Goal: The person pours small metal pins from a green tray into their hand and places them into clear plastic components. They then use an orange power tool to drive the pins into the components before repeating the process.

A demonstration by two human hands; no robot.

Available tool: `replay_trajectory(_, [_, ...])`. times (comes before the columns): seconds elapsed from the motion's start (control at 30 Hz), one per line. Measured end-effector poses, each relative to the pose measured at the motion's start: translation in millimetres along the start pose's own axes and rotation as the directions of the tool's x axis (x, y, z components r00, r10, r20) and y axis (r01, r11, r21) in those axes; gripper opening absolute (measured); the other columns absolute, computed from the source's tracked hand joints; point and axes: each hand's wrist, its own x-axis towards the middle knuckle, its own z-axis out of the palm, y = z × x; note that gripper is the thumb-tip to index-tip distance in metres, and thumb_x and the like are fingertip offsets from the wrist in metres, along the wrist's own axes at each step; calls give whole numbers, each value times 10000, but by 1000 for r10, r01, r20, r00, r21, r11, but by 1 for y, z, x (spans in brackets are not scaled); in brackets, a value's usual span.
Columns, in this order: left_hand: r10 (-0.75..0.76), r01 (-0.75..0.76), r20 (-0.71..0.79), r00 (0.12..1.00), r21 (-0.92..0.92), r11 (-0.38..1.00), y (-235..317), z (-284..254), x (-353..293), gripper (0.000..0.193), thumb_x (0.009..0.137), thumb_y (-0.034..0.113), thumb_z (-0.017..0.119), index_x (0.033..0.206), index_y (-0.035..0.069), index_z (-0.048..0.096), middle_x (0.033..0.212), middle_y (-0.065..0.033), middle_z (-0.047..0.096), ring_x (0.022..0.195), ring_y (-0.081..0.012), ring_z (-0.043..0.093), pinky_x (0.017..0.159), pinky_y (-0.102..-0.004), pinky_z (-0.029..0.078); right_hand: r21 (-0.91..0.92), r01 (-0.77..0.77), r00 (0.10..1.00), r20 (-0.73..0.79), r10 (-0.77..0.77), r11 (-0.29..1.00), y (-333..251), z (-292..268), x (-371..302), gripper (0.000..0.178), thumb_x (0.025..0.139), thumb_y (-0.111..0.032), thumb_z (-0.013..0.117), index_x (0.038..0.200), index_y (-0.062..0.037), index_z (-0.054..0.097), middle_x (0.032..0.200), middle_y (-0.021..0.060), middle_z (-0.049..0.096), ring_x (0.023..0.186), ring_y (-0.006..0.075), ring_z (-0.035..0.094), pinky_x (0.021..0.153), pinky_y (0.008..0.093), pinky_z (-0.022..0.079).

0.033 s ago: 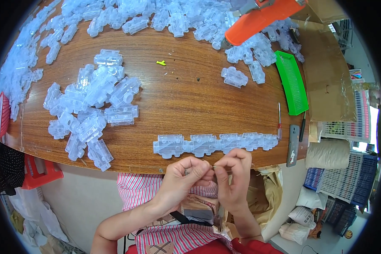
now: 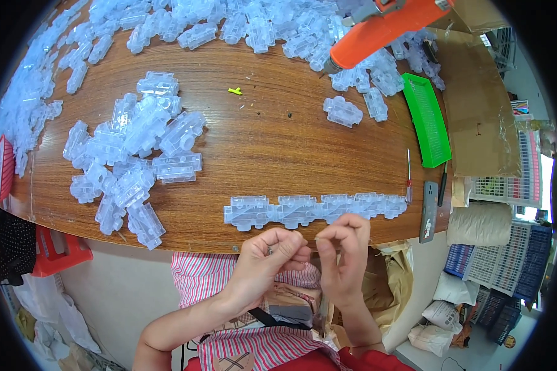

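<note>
My left hand (image 2: 263, 263) and my right hand (image 2: 345, 260) are held close together just below the table's front edge, over my lap. The left fingers are curled around a small grey metal part (image 2: 270, 250). The right thumb and forefinger pinch a thin, pale pin-like piece (image 2: 319, 238), too small to make out clearly. Just above the hands, a row of clear plastic car-shaped shells (image 2: 309, 210) lies end to end along the edge of the wooden table (image 2: 272, 142).
A heap of the same clear shells (image 2: 130, 157) lies at the left, and more cover the far side (image 2: 247, 25). An orange power tool (image 2: 387, 28) hangs at top right. A green tray (image 2: 427, 117), small screwdriver (image 2: 408, 176) and phone (image 2: 428, 211) are at right.
</note>
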Motion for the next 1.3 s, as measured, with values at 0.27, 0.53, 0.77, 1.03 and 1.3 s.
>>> replay_trajectory(0.27, [-42,35,-41,998,-178,983,11,-10,-9,264,976,243,474,1058,10,568,948,-74,641,838,-135,629,785,-262,526,-258,94,993,-40,-108,962,19,18,10,62,785,-109,678,843,-121,661,1065,91,448,883,230,360,796,338,308])
replay_trajectory(0.53, [52,-46,23,998,-211,976,23,1,-8,386,985,248,453,1275,-5,477,947,-56,642,829,-98,627,775,-232,532,-311,104,990,-59,-129,945,21,21,10,80,771,-125,696,845,-123,667,1067,97,444,902,236,364,789,337,313])
replay_trajectory(0.77, [-12,21,33,999,-271,962,21,4,1,421,986,237,448,1334,2,419,919,-40,645,789,-81,627,741,-208,543,-211,34,993,-99,-56,977,20,20,12,123,730,-117,739,832,-110,671,1027,91,453,915,236,397,770,334,351])
replay_trajectory(1.03, [53,-18,84,995,-375,927,23,0,-12,496,1008,320,344,1362,-27,359,1119,-143,612,1007,-179,608,915,-297,484,-71,61,976,-203,-74,996,11,11,4,135,766,-41,680,890,-76,637,943,90,466,889,221,442,748,302,372])
replay_trajectory(1.3, [69,18,172,983,-458,889,27,9,-11,632,990,461,207,1412,-3,288,1433,-179,355,1331,-260,350,1108,-373,283,-250,268,963,51,-264,930,-27,6,1,278,676,-71,745,939,-143,691,938,30,490,845,191,450,680,297,354])
